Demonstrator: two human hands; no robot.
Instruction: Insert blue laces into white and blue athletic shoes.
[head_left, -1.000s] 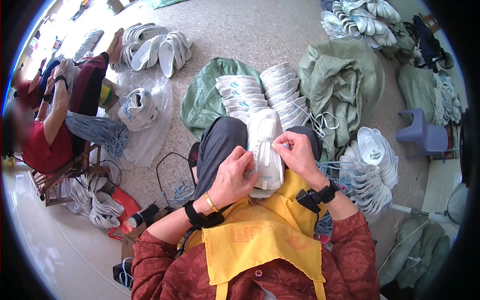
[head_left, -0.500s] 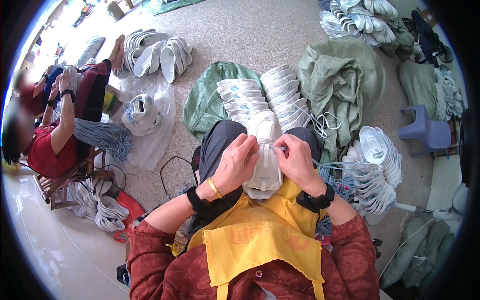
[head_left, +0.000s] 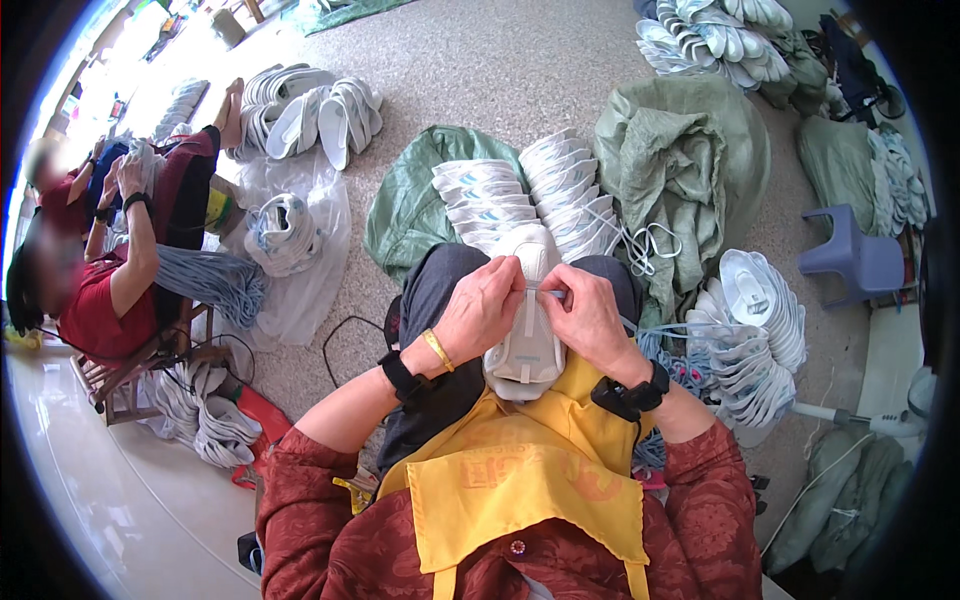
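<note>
A white shoe upper (head_left: 526, 352) with grey trim rests on my lap, over a yellow apron (head_left: 520, 490). Above it, my left hand (head_left: 483, 308) is closed in a pinch at the left edge of the shoe's opening; what lies between its fingertips is hidden. Opposite, at the right edge, my right hand (head_left: 590, 318) pinches a short pale blue bit of shoelace (head_left: 557, 294). Both hands stay close together over the shoe's middle. Beyond my knees stand two rows of nested white shoe uppers (head_left: 487, 200).
Green woven sacks (head_left: 680, 150) lie ahead. At right are a stack of white shoe uppers (head_left: 755, 330) and a blue-grey plastic stool (head_left: 850, 255). A seated co-worker (head_left: 115, 290) is at left, beside a bundle of blue laces (head_left: 215, 283). More shoe parts (head_left: 348, 120) lie beyond.
My left hand has shifted slightly up and right, bringing its fingertips nearer my right hand. The shoe upper has barely moved.
</note>
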